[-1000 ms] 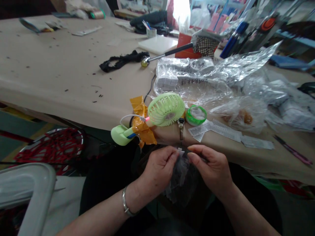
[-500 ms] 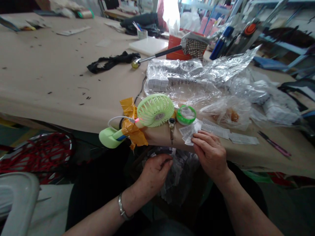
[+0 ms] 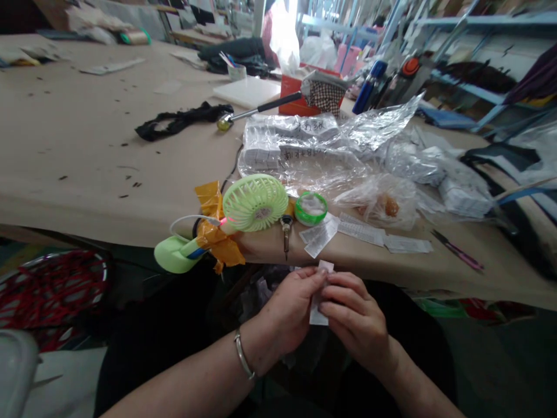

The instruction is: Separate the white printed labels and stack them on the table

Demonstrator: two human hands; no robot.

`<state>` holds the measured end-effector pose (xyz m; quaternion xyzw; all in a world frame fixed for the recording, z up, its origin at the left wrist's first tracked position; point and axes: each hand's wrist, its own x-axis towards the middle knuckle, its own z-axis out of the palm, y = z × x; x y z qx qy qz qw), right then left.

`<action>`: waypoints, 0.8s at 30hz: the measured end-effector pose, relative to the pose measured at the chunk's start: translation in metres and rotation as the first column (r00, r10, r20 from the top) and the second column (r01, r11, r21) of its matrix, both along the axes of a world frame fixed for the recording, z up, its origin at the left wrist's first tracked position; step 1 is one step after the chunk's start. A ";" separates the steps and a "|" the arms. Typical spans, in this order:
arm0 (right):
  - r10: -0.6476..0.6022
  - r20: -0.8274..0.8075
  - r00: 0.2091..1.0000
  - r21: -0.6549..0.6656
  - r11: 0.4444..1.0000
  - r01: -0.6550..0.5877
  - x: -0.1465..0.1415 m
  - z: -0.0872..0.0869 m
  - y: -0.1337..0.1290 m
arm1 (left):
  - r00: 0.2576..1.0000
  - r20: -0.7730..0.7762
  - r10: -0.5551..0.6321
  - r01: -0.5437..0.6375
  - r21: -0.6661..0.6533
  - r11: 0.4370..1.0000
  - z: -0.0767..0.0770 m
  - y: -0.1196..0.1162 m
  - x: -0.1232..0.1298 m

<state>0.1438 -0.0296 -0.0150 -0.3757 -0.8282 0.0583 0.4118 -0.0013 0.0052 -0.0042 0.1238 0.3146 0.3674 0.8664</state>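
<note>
Just in front of the table edge, my left hand [image 3: 289, 307] and my right hand [image 3: 359, 316] meet, both closed on a small white fabric label [image 3: 319, 314]. My left thumb presses its upper part, while my right fingers grip its right side. More printed labels [image 3: 319, 235] lie fanned on the table edge above my hands, and further label strips [image 3: 361, 228] lie to their right. To the left, a soldering-iron-like tool [image 3: 286, 237] points down over the edge. A green round container [image 3: 311, 210] with white material inside stands beside it. Below my hands, loose white pieces [image 3: 262, 290] are partly hidden.
A green handheld fan [image 3: 255, 201] is fixed to the edge with orange tape [image 3: 221, 251]. Thread snips [image 3: 456, 251] lie at right. Clear plastic bags [image 3: 313, 165] cover the middle of the table [image 3: 91, 139]. A red woven stool [image 3: 52, 296] stands at lower left.
My right hand has left the label pile and come down to my left hand. A white label is now held between both hands. The view has shifted slightly right.
</note>
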 end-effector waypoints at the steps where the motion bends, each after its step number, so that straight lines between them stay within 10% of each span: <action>1: 0.001 0.019 1.000 0.002 1.000 -0.002 0.002 0.001 -0.001 | 1.000 -0.025 0.007 -0.007 -0.006 1.000 0.000 0.000 0.002; 5: -0.235 0.154 0.960 0.038 0.972 0.232 0.023 0.009 0.016 | 0.975 -0.204 -0.090 0.094 0.008 0.996 0.001 0.000 0.003; 8: -0.485 0.390 0.783 0.063 0.862 0.503 0.036 0.014 0.036 | 0.936 -0.324 -0.139 0.149 0.006 0.989 0.001 -0.001 0.000; 12: -0.525 0.562 0.639 0.089 0.807 0.584 0.037 0.014 0.042 | 0.925 -0.360 -0.122 0.126 -0.013 0.992 -0.003 -0.004 -0.002; 24: -0.378 0.134 0.916 0.142 0.922 0.360 0.047 0.006 0.020 | 0.939 -0.301 -0.170 0.146 -0.100 0.984 0.000 -0.004 -0.004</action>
